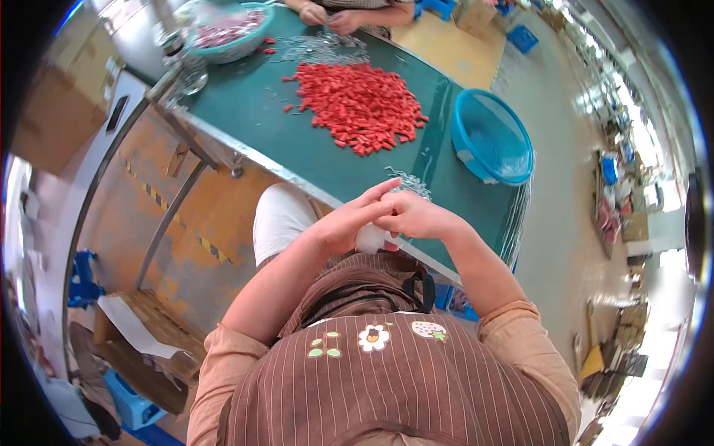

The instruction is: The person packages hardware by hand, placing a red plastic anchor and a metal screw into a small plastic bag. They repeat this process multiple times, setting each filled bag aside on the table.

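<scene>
My left hand and my right hand meet just over the near edge of the green-topped table. One left finger stretches out past the right hand, while the right fingers curl in against the left ones. Below the joined fingers shows a small whitish, translucent thing; its kind is unclear, and the grip on it is partly hidden. Right beyond my hands lies a small heap of thin silvery metal pieces. Farther off spreads a large pile of short red pieces.
A blue plastic basin stands at the table's right side. Across the table, a co-worker's hands are by more metal pieces. A light green basin holds reddish pieces. An open cardboard box sits on the floor at left.
</scene>
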Motion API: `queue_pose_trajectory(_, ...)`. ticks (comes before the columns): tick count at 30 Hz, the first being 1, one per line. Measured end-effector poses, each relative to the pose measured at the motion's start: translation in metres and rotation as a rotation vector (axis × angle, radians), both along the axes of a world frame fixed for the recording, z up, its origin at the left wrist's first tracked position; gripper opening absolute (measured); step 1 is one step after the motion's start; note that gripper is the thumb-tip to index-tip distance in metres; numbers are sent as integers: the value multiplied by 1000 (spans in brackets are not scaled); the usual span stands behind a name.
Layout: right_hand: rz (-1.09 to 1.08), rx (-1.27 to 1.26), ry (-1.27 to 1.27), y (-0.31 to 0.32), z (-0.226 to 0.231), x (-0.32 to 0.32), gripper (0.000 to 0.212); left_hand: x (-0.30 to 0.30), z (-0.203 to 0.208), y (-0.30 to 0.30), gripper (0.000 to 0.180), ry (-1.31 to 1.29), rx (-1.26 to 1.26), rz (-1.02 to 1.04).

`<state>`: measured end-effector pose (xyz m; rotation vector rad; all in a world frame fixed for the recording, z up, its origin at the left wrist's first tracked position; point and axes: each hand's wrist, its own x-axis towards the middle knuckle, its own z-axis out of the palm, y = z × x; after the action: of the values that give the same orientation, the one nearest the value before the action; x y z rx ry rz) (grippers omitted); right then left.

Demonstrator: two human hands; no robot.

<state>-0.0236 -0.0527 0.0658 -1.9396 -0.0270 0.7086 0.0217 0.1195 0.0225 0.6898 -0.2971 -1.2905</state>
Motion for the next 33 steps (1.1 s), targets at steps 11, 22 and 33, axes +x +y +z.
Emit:
queue_pose_trajectory(11,-348,-348,-277,-113,-58,-38,31,-12,-57,-133,55,193,337,48)
queue_pose_trajectory(22,-939,-72,-438,-113,-69,-104,25,-20,-48,-150,33,220,399,39)
queue_pose_trajectory(33,-957,-214,-350,-34,-66,-118,46,-53,-53,-114,25,28,225,174)
